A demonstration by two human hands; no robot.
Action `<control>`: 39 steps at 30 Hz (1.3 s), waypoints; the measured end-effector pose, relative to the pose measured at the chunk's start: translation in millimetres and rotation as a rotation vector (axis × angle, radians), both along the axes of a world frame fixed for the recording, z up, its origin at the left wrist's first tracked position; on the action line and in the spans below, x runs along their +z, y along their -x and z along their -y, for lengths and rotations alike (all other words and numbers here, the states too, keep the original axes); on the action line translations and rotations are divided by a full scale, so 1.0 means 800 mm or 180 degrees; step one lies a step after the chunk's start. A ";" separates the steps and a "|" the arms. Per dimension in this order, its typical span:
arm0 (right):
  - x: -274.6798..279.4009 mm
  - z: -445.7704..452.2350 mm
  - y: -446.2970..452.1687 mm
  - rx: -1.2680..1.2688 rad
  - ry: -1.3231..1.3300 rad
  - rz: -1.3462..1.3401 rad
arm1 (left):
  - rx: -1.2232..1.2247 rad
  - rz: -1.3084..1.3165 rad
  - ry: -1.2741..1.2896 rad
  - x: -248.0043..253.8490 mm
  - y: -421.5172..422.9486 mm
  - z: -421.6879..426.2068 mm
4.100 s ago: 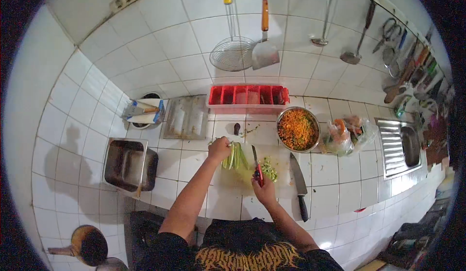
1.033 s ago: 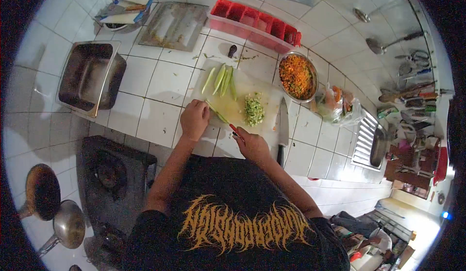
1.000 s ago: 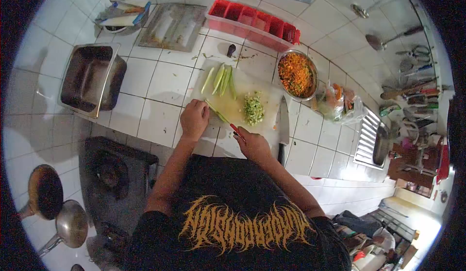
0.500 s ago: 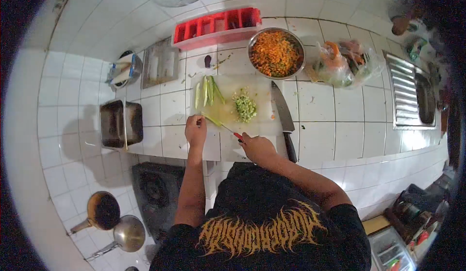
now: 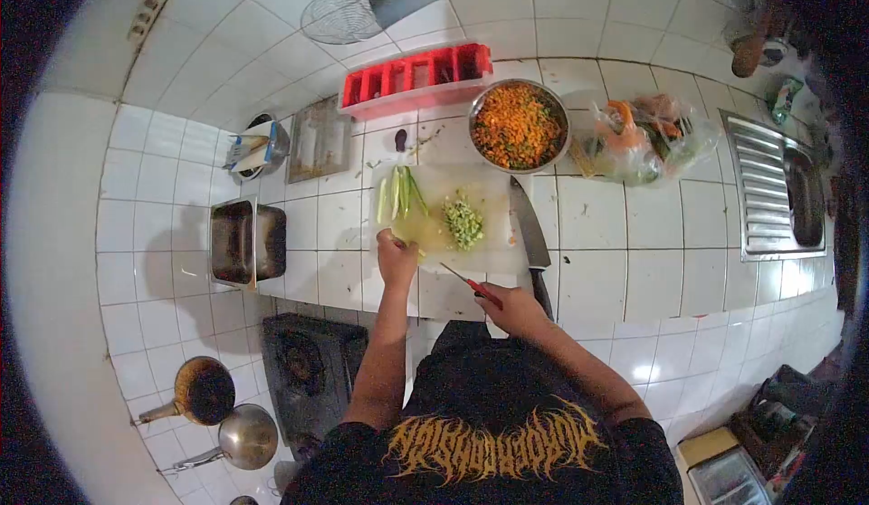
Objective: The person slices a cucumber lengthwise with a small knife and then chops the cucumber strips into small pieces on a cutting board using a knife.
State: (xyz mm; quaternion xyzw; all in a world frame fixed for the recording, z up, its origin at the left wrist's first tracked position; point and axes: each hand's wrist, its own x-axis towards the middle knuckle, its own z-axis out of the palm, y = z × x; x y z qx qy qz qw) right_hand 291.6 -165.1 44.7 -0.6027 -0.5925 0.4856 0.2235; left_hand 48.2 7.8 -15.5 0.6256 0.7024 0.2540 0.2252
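My left hand [image 5: 396,261] is closed at the near left edge of the pale cutting board [image 5: 496,261], on a green vegetable strip mostly hidden by the fingers. My right hand [image 5: 514,308] grips a small knife [image 5: 486,294] by its red handle, its thin blade pointing up and left, apart from the left hand. Several long green strips [image 5: 396,193] lie at the board's far left. A heap of diced green pieces [image 5: 463,224] sits mid-board. Along the right edge lies a large dark-handled knife [image 5: 529,224].
Behind the board are a metal bowl [image 5: 520,126] of chopped orange and green food and a red compartment box [image 5: 416,80]. Plastic bags of vegetables [image 5: 647,138] and a sink [image 5: 804,197] are right. A metal pan [image 5: 247,242] stands left, above a stove [image 5: 312,365].
The small knife has moved right and back from the strip, its blade now clear of it. My left hand has closed over more of the strip. The camera view has also shifted.
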 end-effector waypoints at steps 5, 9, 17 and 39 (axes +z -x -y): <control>-0.008 -0.005 0.008 -0.0426 -0.0225 -0.0093 | -0.0052 0.0238 0.0150 -0.002 0.018 -0.006; 0.000 -0.028 0.028 -0.0758 -0.0306 -0.0088 | -0.0580 -0.0240 0.0386 -0.008 0.038 -0.012; 0.002 -0.076 0.097 -0.1151 -0.0056 0.0044 | -0.0889 -0.0280 0.0314 0.027 0.038 -0.018; -0.068 -0.127 0.176 -0.2051 0.0173 -0.0633 | -0.1594 0.2032 0.0787 0.038 0.099 -0.180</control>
